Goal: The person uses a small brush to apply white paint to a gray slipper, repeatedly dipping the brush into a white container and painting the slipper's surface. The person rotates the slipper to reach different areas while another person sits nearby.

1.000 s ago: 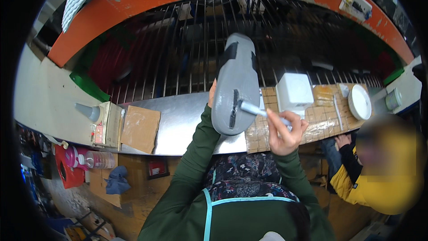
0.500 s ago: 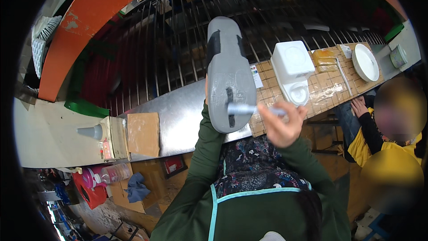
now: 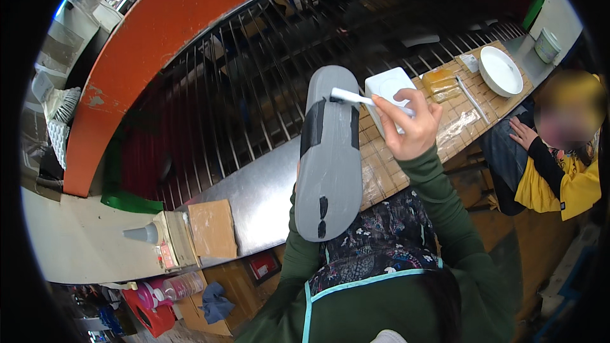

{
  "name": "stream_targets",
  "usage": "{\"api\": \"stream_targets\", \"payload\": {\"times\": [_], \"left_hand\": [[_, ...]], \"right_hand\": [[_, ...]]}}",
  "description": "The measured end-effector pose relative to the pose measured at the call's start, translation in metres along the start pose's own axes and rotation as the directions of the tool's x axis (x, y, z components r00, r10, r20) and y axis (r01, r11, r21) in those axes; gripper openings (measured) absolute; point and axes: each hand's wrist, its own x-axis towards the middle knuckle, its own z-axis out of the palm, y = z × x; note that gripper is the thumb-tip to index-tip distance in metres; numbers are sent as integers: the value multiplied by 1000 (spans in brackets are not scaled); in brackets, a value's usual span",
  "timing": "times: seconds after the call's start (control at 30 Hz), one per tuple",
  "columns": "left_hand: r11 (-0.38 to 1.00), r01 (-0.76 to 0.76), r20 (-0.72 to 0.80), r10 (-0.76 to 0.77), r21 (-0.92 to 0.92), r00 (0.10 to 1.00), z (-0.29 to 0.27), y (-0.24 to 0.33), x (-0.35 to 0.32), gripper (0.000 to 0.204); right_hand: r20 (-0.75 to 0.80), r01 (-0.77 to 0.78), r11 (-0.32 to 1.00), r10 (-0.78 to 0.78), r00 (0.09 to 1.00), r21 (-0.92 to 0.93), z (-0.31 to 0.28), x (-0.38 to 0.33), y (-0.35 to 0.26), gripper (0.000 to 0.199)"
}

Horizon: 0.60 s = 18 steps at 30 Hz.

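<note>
A long grey sandal sole is held up in front of me, its underside facing me. Black strap ends fold over both edges of its upper part, and a dark slot-like mark sits near its lower end. My left hand supports the sole from behind, its fingers almost wholly hidden; the green left sleeve leads up to it. Pinched in my right hand is a white-handled brush, shaped like a toothbrush. Its dark bristles touch the sole next to the strap, near the upper end.
Behind my right hand stands a white plastic container. A yellowish block, a white stick and a white bowl lie farther right on the cardboard-covered bench. Metal rollers run beyond it. A person in yellow sits at right.
The brush has moved from the sole's lower slot up to beside the strap. The sole sits lower in view, and my right hand has risen with the brush.
</note>
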Motion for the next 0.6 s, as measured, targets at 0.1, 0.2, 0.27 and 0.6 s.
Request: {"api": "stream_targets", "payload": {"times": [0.1,0.2,0.27,0.6], "left_hand": [[1000,1,16,-1,10,1000,-1,3,3,95],[1000,0,24,0,10,1000,-1,7,5,92],[1000,1,33,-1,15,999,-1,8,7,91],[1000,-25,27,25,1,999,-13,3,-1,83]], "right_hand": [[-70,141,988,-145,987,-60,-1,-8,-20,36],[95,121,976,-140,986,184,-20,-29,-45,35],[179,48,936,-116,977,348,-27,-32,-45,32],[-19,104,995,-104,994,-7,-5,9,-18,25]]}}
